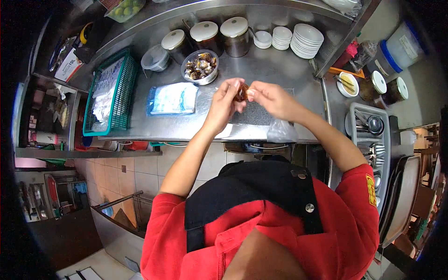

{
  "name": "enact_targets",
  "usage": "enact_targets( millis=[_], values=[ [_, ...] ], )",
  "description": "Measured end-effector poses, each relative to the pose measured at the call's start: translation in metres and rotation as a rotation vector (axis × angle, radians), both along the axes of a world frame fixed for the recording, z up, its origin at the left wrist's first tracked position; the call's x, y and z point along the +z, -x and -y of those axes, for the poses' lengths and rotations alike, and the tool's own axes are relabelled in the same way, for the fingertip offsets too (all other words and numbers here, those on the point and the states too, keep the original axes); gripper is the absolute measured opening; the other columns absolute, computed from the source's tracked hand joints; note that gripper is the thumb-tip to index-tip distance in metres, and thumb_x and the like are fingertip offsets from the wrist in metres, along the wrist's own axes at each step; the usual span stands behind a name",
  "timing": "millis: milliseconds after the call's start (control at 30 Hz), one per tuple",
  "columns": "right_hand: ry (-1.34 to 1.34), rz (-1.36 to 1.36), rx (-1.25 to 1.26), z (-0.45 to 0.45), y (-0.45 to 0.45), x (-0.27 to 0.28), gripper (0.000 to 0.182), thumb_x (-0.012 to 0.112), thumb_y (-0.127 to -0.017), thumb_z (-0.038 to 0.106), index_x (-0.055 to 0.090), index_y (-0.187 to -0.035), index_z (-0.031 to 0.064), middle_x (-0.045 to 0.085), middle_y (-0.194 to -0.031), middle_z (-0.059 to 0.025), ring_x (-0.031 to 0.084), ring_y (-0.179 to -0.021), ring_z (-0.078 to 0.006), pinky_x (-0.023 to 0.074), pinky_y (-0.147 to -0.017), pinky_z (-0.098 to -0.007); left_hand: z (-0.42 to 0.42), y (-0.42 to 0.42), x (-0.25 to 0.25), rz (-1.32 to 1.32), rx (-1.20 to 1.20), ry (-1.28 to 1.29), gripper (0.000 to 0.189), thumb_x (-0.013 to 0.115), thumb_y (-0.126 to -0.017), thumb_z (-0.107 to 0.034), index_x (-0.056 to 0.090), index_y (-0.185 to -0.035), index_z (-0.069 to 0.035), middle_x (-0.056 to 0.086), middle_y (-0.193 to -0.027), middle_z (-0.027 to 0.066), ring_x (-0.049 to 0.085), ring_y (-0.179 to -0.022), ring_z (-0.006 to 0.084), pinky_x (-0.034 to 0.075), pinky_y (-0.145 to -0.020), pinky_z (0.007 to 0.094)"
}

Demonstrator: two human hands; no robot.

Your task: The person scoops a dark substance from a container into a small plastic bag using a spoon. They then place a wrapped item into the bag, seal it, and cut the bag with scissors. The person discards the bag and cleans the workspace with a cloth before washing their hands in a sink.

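Observation:
My left hand (225,101) grips a small clear plastic bag of dark brown sauce (241,93) over the steel counter. The fingers of my right hand (271,99) pinch the same bag at its right side. Behind my left hand stands a round clear tub (200,71), filled with similar small knotted bags of brown contents. A stack of clear plastic bags in a blue-edged wrapper (172,98) lies left of my hands. Below my right hand, a crumpled clear plastic bag (282,131) hangs at the counter's front edge.
A green plastic basket (120,94) stands at left, beside a lidded clear tub (155,58). Several white-lidded containers (235,36) line the back, with stacked white dishes (306,42) to their right. A grey cutlery tray (371,136) sits at right.

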State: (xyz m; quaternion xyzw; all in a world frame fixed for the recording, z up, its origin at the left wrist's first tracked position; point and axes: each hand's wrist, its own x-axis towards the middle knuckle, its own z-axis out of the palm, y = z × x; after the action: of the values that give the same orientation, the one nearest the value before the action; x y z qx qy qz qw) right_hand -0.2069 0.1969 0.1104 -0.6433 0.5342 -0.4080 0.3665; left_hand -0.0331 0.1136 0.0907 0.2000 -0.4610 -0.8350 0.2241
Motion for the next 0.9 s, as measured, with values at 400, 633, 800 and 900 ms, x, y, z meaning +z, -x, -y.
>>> enact_targets(
  millis=[400, 633, 800, 900],
  values=[
    [-0.091, -0.370, 0.004, 0.007, -0.001, 0.010, 0.029, 0.043, -0.094, 0.028, 0.053, -0.087, 0.0012, 0.059, -0.080, -0.0223, 0.058, -0.078, -0.0410, 0.0420, -0.067, -0.0493, -0.016, 0.001, 0.027, 0.457, 0.203, 1.211, 0.057, 0.069, -0.079, -0.016, 0.046, -0.131, -0.008, 0.066, -0.099, 0.0168, 0.065, -0.090, 0.0300, 0.050, -0.076, 0.0366],
    [-0.046, -0.597, 0.184, -0.008, 0.018, 0.012, 0.024, 0.046, -0.092, 0.024, 0.057, -0.094, 0.0033, 0.061, -0.085, -0.0197, 0.058, -0.083, -0.0407, 0.0434, -0.070, -0.0491, -0.005, -0.006, 0.009, 0.519, 0.013, 1.540, 0.033, 0.060, -0.085, -0.013, 0.056, -0.116, -0.002, 0.067, -0.079, 0.0156, 0.065, -0.076, 0.0330, 0.049, -0.072, 0.0427],
    [0.109, -0.787, 0.099, -0.028, 0.044, 0.019, 0.020, 0.050, -0.088, 0.011, 0.059, -0.105, 0.0063, 0.063, -0.094, -0.0132, 0.059, -0.083, -0.0346, 0.0455, -0.071, -0.0435, -0.002, -0.016, 0.021, 0.758, -0.317, 1.447, 0.019, 0.058, -0.088, -0.013, 0.066, -0.103, -0.006, 0.067, -0.099, 0.0132, 0.064, -0.091, 0.0198, 0.047, -0.082, 0.0347],
    [0.341, -0.634, -0.142, -0.019, 0.051, -0.031, 0.015, 0.049, -0.090, 0.013, 0.059, -0.100, 0.0072, 0.062, -0.091, -0.0113, 0.061, -0.078, -0.0312, 0.0462, -0.067, -0.0427, -0.014, -0.003, 0.008, 0.413, -0.348, 0.636, 0.020, 0.060, -0.089, -0.016, 0.067, -0.104, -0.006, 0.068, -0.104, 0.0080, 0.062, -0.094, 0.0133, 0.046, -0.084, 0.0303]
  ],
)
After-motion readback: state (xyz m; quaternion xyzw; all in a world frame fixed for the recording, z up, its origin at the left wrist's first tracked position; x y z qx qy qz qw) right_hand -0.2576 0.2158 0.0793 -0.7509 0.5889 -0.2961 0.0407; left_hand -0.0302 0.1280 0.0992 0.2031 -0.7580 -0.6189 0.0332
